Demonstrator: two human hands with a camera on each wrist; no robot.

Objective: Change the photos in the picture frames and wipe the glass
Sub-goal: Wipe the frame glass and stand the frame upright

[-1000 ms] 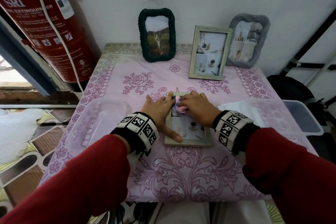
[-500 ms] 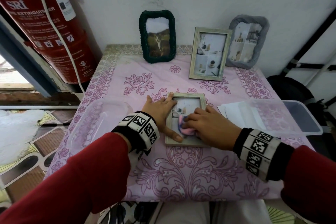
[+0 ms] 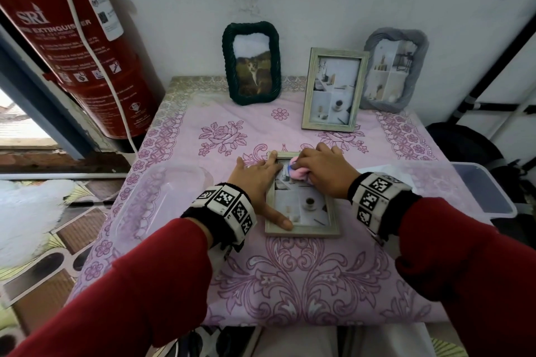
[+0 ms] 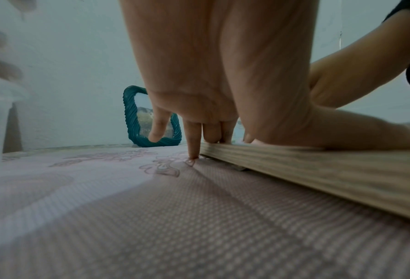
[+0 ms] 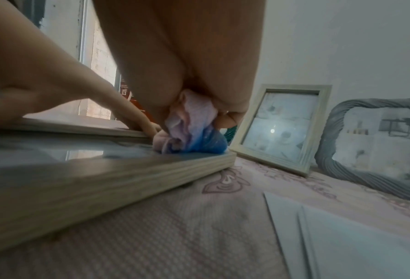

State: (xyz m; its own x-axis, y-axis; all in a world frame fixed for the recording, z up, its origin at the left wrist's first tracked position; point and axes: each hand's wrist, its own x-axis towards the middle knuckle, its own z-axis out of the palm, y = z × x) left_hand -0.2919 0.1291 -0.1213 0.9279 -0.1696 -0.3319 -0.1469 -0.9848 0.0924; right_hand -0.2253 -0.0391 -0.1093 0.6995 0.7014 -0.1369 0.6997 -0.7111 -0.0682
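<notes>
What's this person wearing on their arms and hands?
Both hands are bare: left hand, right hand. Each arm has a long red sleeve. Each wrist carries a black band ringed with white blocks printed with black square code markers. No gloves or cables show.

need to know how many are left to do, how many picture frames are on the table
4. The dark green frame, the pale wooden frame and the grey frame stand along the wall; another wooden frame lies flat under both hands. None looks hidden.
</notes>
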